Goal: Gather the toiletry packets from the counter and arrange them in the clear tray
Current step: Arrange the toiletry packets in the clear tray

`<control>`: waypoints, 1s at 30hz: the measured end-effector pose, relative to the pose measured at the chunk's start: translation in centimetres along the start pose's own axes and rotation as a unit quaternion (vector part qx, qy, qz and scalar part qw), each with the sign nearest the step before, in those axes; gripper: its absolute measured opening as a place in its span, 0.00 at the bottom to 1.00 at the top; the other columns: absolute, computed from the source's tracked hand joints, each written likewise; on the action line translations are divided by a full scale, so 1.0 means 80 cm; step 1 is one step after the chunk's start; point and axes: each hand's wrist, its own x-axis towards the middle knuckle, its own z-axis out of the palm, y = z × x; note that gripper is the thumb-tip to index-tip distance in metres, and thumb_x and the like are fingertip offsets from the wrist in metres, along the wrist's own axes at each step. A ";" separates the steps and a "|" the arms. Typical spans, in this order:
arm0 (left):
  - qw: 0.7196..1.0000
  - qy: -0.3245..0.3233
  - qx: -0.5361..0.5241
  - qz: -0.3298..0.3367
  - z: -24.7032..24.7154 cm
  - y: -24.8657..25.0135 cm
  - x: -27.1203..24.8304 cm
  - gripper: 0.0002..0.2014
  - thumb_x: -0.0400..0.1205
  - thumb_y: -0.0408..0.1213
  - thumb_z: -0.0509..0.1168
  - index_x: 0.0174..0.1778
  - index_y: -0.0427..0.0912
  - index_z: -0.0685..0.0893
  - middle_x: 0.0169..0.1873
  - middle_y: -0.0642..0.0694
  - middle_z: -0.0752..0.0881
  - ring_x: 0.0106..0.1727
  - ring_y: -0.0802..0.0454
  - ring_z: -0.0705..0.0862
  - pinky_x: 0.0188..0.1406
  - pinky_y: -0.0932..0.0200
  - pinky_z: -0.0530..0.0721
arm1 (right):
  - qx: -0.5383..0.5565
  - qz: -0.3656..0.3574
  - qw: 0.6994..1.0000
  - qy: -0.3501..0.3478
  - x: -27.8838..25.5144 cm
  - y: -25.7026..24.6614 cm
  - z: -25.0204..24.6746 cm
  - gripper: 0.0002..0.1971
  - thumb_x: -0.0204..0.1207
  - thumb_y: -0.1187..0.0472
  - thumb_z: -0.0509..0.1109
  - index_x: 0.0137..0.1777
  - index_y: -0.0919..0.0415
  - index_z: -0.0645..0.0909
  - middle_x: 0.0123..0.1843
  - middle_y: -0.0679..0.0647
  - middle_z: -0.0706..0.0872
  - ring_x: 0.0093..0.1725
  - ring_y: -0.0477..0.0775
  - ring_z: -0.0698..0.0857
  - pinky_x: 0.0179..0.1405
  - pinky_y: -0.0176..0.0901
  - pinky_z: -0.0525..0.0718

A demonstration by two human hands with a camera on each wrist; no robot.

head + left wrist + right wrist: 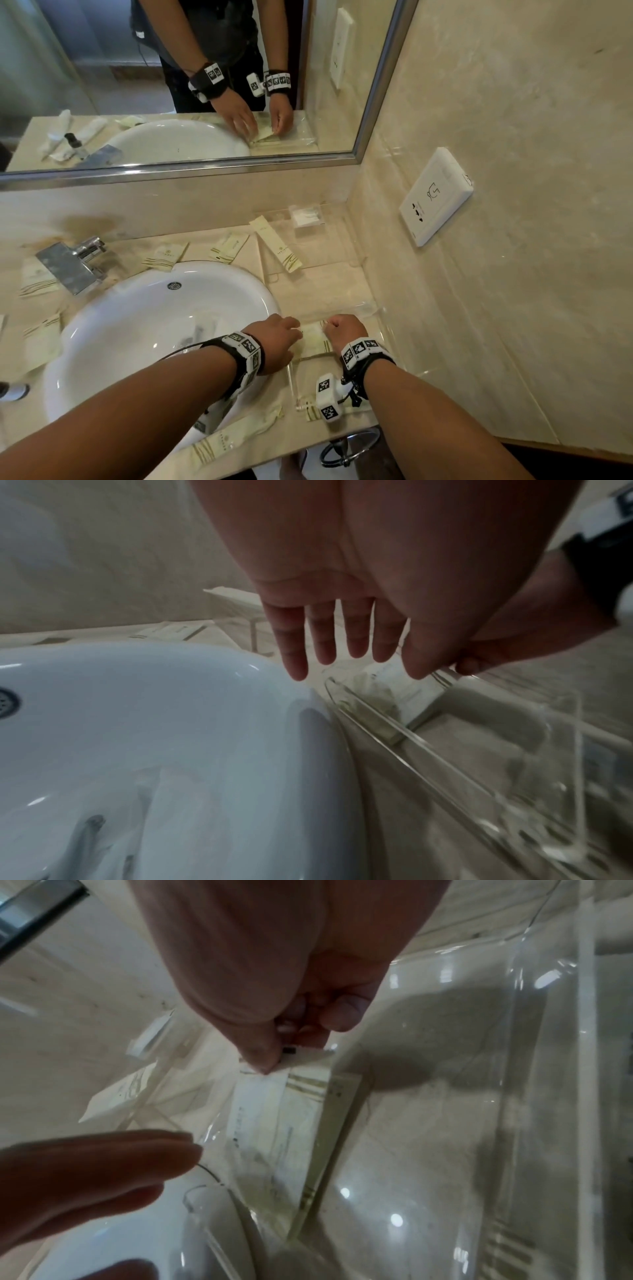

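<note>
Right hand [274, 988] pinches the top edge of a cream toiletry packet [274, 1123] lying in the clear tray [394, 329] beside the white sink [154, 315]. Left hand [274, 342] hovers at the tray's sink-side wall, fingers [322, 637] straight and spread. More packets [164, 255] lie scattered on the counter [318, 284].

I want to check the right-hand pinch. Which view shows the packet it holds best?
The right wrist view: the right hand pinches the packet by its top edge inside the clear tray. The head view shows a sliver between both hands; the left wrist view, a blurred patch.
</note>
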 end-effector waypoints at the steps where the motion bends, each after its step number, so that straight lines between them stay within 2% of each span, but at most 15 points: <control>1: 1.000 -0.004 0.010 0.013 0.002 0.003 0.000 0.25 0.85 0.48 0.59 0.80 0.49 0.69 0.83 0.50 0.61 0.80 0.44 0.64 0.73 0.43 0.75 | -0.003 0.007 1.000 0.005 -0.001 -0.001 0.000 0.19 0.81 0.59 0.66 0.27 0.53 0.69 0.25 0.45 0.71 0.26 0.46 0.69 0.25 0.41 0.66; 3: 0.999 -0.003 0.027 0.041 0.009 0.010 0.000 0.25 0.84 0.48 0.60 0.78 0.49 0.71 0.84 0.49 0.59 0.81 0.43 0.61 0.73 0.43 0.75 | -0.006 0.017 1.000 0.012 -0.002 -0.001 0.000 0.17 0.80 0.58 0.65 0.29 0.50 0.70 0.26 0.44 0.73 0.27 0.44 0.71 0.25 0.40 0.68; 5: 0.997 -0.002 0.038 0.060 0.018 0.015 0.001 0.26 0.82 0.47 0.61 0.77 0.49 0.72 0.84 0.48 0.58 0.82 0.42 0.59 0.71 0.43 0.76 | -0.015 0.016 1.000 0.014 -0.005 -0.004 -0.002 0.10 0.79 0.59 0.63 0.36 0.51 0.78 0.33 0.45 0.80 0.32 0.47 0.78 0.32 0.42 0.77; 6: 0.997 -0.005 0.043 0.066 0.022 0.017 0.002 0.26 0.82 0.48 0.61 0.77 0.49 0.72 0.85 0.48 0.57 0.83 0.41 0.58 0.71 0.42 0.76 | -0.020 0.014 1.000 0.015 -0.006 -0.004 -0.002 0.09 0.79 0.60 0.61 0.43 0.52 0.84 0.40 0.48 0.85 0.40 0.51 0.83 0.40 0.44 0.81; 7: 0.996 -0.011 0.049 0.071 0.027 0.019 0.002 0.27 0.81 0.48 0.61 0.78 0.49 0.72 0.85 0.48 0.57 0.84 0.41 0.57 0.71 0.42 0.76 | -0.028 0.012 0.999 0.022 -0.007 -0.002 -0.002 0.12 0.80 0.60 0.60 0.54 0.53 0.86 0.50 0.52 0.89 0.50 0.54 0.86 0.49 0.45 0.82; 8: 0.995 -0.016 0.057 0.076 0.031 0.020 0.002 0.27 0.81 0.49 0.61 0.78 0.48 0.71 0.85 0.48 0.56 0.84 0.41 0.56 0.72 0.41 0.76 | -0.037 0.009 0.999 0.031 -0.009 0.000 -0.002 0.16 0.82 0.60 0.60 0.62 0.55 0.85 0.59 0.54 0.88 0.58 0.57 0.86 0.57 0.45 0.82; 9: 0.994 -0.021 0.067 0.082 0.034 0.022 0.002 0.28 0.81 0.49 0.62 0.79 0.48 0.71 0.86 0.47 0.55 0.84 0.40 0.56 0.72 0.40 0.75 | -0.038 0.004 0.998 0.044 -0.011 0.004 -0.002 0.17 0.82 0.60 0.60 0.67 0.55 0.83 0.64 0.53 0.85 0.61 0.57 0.85 0.61 0.45 0.82; 10: 0.993 -0.023 0.077 0.088 0.037 0.024 0.003 0.29 0.81 0.49 0.62 0.80 0.48 0.70 0.86 0.47 0.54 0.85 0.40 0.55 0.73 0.39 0.74 | -0.035 -0.002 0.998 0.059 -0.015 0.007 -0.002 0.16 0.82 0.59 0.61 0.66 0.51 0.82 0.66 0.52 0.83 0.60 0.55 0.85 0.62 0.46 0.82; 12: 0.991 -0.026 0.092 0.092 0.043 0.025 0.004 0.30 0.81 0.49 0.62 0.81 0.47 0.68 0.86 0.46 0.52 0.85 0.39 0.54 0.74 0.39 0.72 | -0.046 -0.011 0.996 0.075 -0.019 0.016 -0.002 0.09 0.79 0.57 0.64 0.56 0.45 0.81 0.60 0.47 0.80 0.50 0.50 0.85 0.55 0.46 0.85; 14: 0.991 -0.025 0.095 0.090 0.048 0.025 0.004 0.31 0.80 0.49 0.63 0.80 0.46 0.68 0.86 0.45 0.51 0.85 0.38 0.54 0.73 0.38 0.73 | -0.072 -0.011 0.996 0.044 -0.023 0.021 0.000 0.05 0.75 0.54 0.67 0.50 0.44 0.78 0.57 0.45 0.77 0.45 0.48 0.84 0.49 0.45 0.85; 17: 0.992 -0.019 0.091 0.086 0.054 0.026 0.006 0.31 0.79 0.50 0.64 0.78 0.43 0.70 0.86 0.43 0.52 0.84 0.37 0.56 0.70 0.37 0.75 | -0.124 -0.030 0.992 -0.004 -0.025 0.027 0.006 0.12 0.73 0.50 0.73 0.54 0.44 0.77 0.61 0.47 0.75 0.50 0.51 0.83 0.51 0.43 0.82; 22: 0.993 -0.019 0.086 0.074 0.057 0.029 0.011 0.32 0.79 0.52 0.63 0.78 0.40 0.71 0.85 0.43 0.52 0.81 0.36 0.59 0.69 0.37 0.76 | -0.184 -0.051 0.982 -0.007 -0.021 0.019 0.018 0.15 0.73 0.53 0.74 0.58 0.46 0.77 0.65 0.51 0.75 0.61 0.55 0.80 0.57 0.46 0.82; 25: 0.993 -0.023 0.088 0.070 0.057 0.029 0.013 0.33 0.80 0.53 0.63 0.79 0.39 0.70 0.85 0.43 0.52 0.81 0.37 0.60 0.70 0.37 0.75 | -0.202 -0.054 0.978 0.004 -0.016 0.015 0.022 0.13 0.75 0.56 0.74 0.57 0.46 0.77 0.64 0.52 0.75 0.61 0.56 0.80 0.57 0.49 0.84; 30: 0.994 -0.017 0.087 0.070 0.056 0.028 0.012 0.33 0.80 0.53 0.62 0.78 0.38 0.71 0.85 0.42 0.53 0.81 0.36 0.61 0.71 0.38 0.75 | -0.208 -0.052 0.976 0.025 -0.013 0.013 0.028 0.12 0.76 0.56 0.75 0.56 0.46 0.77 0.62 0.52 0.76 0.60 0.56 0.80 0.55 0.49 0.84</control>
